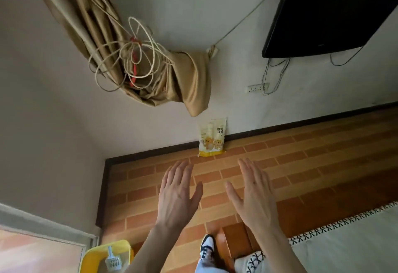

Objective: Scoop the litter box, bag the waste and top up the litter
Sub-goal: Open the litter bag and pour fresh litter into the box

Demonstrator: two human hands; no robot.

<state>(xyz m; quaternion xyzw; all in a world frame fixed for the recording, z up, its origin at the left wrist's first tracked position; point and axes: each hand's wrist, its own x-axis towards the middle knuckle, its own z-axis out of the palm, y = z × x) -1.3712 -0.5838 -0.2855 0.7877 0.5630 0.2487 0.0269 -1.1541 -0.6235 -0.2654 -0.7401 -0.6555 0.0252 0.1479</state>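
Left hand: our left hand [175, 195] is held out in front of us, back to the camera, fingers straight and close together with the thumb spread; it holds nothing.
Right hand: our right hand [255, 195] mirrors it, fingers straight, thumb out, also bare of any load.
Litter bag: the litter bag [212, 136] stands upright on the brick-pattern floor [301, 165], leaning against the wall [215, 14], beyond and between our two hands and well apart from them.
Litter box: the yellow litter box [94, 255] sits at the lower left by our left forearm, with a pale scoop [112, 261] lying inside it.
How the bag should handle: we judge it a soft, filled pouch, fairly heavy for its size, with smooth film that may slip; the contents will shift when it tilts.
Where to hold: we would take it with both hands on its two sides, low down, or with one hand under the base and one near the top seam.
Hard to make out: we cannot tell whether the top of the bag is sealed or already cut, as it is small in the view.
Cut off: the litter box runs out of the bottom edge, so how much litter or waste it holds is not visible; no waste bag is in sight.
Nearby: a shoe [207, 249] and a patterned rug [344, 240] lie at the lower right.
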